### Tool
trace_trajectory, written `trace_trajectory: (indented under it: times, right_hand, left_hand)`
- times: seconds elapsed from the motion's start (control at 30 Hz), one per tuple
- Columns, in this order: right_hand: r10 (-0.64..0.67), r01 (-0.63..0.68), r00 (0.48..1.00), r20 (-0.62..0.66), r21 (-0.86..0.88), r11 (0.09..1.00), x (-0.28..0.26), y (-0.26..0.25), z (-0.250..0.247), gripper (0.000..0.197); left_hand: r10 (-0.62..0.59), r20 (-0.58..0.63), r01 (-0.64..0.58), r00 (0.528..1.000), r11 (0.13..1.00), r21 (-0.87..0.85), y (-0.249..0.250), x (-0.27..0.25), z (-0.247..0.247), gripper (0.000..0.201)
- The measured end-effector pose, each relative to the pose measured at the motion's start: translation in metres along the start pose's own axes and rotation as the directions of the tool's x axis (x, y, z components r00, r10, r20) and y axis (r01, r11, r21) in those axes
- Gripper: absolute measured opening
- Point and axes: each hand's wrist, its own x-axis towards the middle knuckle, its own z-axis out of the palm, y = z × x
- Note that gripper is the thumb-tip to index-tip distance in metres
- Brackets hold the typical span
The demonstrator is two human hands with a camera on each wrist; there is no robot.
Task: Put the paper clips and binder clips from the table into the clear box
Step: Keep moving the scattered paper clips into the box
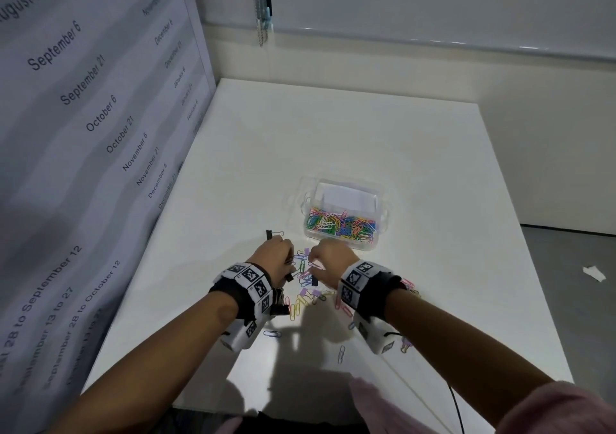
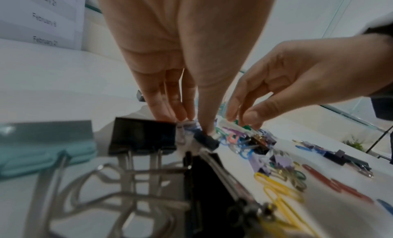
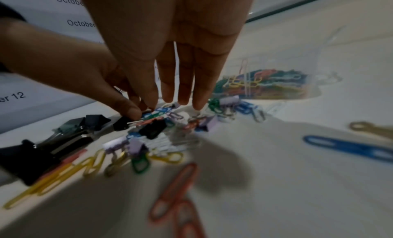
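The clear box (image 1: 343, 245) stands on the white table (image 1: 366, 140), holding several coloured paper clips (image 1: 340, 225). Just in front of it lies a heap of paper clips and small binder clips (image 1: 304, 275). My left hand (image 1: 289, 263) reaches down on the heap's left side, and its thumb and fingers (image 2: 182, 114) pinch a small black binder clip (image 2: 207, 140). On the heap's right side my right hand (image 1: 314, 260) has straight fingers (image 3: 185, 97) whose tips touch the clips, with nothing held. Large black binder clips (image 2: 142, 135) lie under my left wrist.
A black binder clip (image 1: 271, 233) sits apart, left of the box. Loose paper clips (image 1: 341, 353) lie near the front of the table. A panel printed with dates (image 1: 83, 133) walls the left side. The table's right edge drops to the floor, where a paper scrap (image 1: 595, 273) lies.
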Motion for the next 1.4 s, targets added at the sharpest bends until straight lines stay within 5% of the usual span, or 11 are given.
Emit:
trace_trajectory:
  times: [0.2, 0.37, 0.63, 0.7, 0.8, 0.97, 1.07, 1.27, 1.4]
  right_hand:
    - [0.039, -0.040, 0.998, 0.042, 0.033, 0.999, 0.005, -0.019, 0.014, 0.062]
    - [0.042, -0.050, 0.996, 0.083, 0.096, 0.994, 0.004, -0.016, 0.015, 0.039]
    - [0.087, -0.103, 0.992, 0.095, 0.177, 0.979, 0.003, -0.006, 0.014, 0.011]
    - [0.104, -0.125, 0.988, 0.113, 0.200, 0.972, 0.003, -0.003, 0.014, 0.026]
    - [0.114, -0.138, 0.986, 0.124, 0.203, 0.969, 0.000, -0.001, 0.007, 0.022]
    - [0.117, -0.122, 0.992, 0.034, 0.250, 0.960, -0.009, 0.010, -0.015, 0.031]
    - [0.160, -0.139, 0.987, -0.023, 0.392, 0.909, -0.013, 0.018, -0.038, 0.019]
    - [0.305, -0.152, 0.905, -0.298, 0.443, 0.884, -0.008, 0.046, -0.078, 0.019]
    - [0.328, -0.184, 0.896, -0.299, 0.423, 0.887, -0.007, 0.059, -0.079, 0.024]
  left_hand:
    - [-0.055, 0.039, 0.055, 0.998, 0.998, -0.014, 0.003, -0.002, -0.003, 0.045]
    - [-0.098, 0.001, 0.097, 0.995, 0.985, -0.141, 0.002, -0.002, -0.006, 0.033]
    - [-0.089, 0.052, 0.093, 0.995, 0.994, -0.063, 0.008, 0.000, -0.009, 0.015]
    - [-0.092, 0.067, 0.095, 0.994, 0.994, -0.048, 0.009, 0.000, -0.008, 0.014]
    - [-0.089, 0.058, 0.091, 0.994, 0.995, -0.047, 0.011, -0.001, -0.007, 0.012]
    - [-0.055, 0.040, 0.060, 0.998, 0.989, -0.137, 0.008, -0.003, -0.006, 0.006]
    - [-0.097, 0.009, 0.096, 0.995, 0.953, -0.287, 0.002, -0.001, -0.006, 0.028]
    - [-0.119, -0.015, 0.101, 0.993, 0.902, -0.419, 0.002, -0.002, -0.012, 0.026]
    - [-0.081, -0.073, 0.033, 0.994, 0.862, -0.505, 0.018, 0.002, -0.030, 0.019]
